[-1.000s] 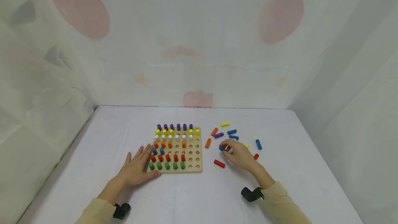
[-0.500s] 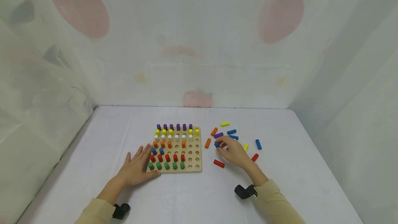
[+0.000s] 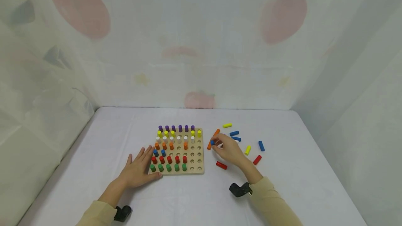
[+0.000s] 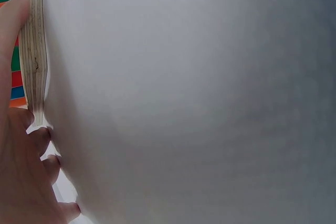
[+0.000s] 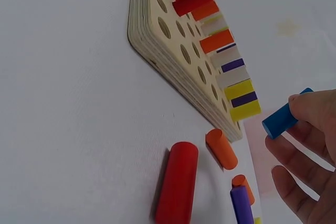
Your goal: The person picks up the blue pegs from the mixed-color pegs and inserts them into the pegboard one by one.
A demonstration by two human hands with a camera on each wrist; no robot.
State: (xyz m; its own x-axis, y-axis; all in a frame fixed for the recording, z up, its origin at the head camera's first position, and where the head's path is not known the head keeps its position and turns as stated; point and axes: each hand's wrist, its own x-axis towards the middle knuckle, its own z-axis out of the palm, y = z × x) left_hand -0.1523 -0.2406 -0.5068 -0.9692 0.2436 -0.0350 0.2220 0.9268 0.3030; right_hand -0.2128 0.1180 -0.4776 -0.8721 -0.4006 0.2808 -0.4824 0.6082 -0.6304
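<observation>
A wooden pegboard point(image 3: 198, 171) lies on the table with rows of coloured pegs standing in its holes: purple, yellow, white, orange, blue, red and green. My left hand point(image 3: 135, 172) rests at its left side, thumb along the near edge and fingers straight and spread; the left wrist view shows the thumb point(image 4: 14, 17) against the layered edge. To the right of the board, my right hand point(image 3: 230, 150) pinches a blue peg point(image 5: 281, 120) between thumb and fingertips, raised above the loose orange pegs. The other fingers of that hand are loosely bent.
Loose pegs lie right of the board: a red peg point(image 3: 221, 165) near the hand, another red one point(image 3: 257, 160), a yellow peg point(image 3: 247, 150), a blue peg point(image 3: 261, 145) and several more behind the hand. A purple peg point(image 5: 242, 205) shows in the right wrist view.
My right hand has moved left toward the board with the blue peg in its pinch, passing over the loose pegs. The left hand has stayed in place at the board.
</observation>
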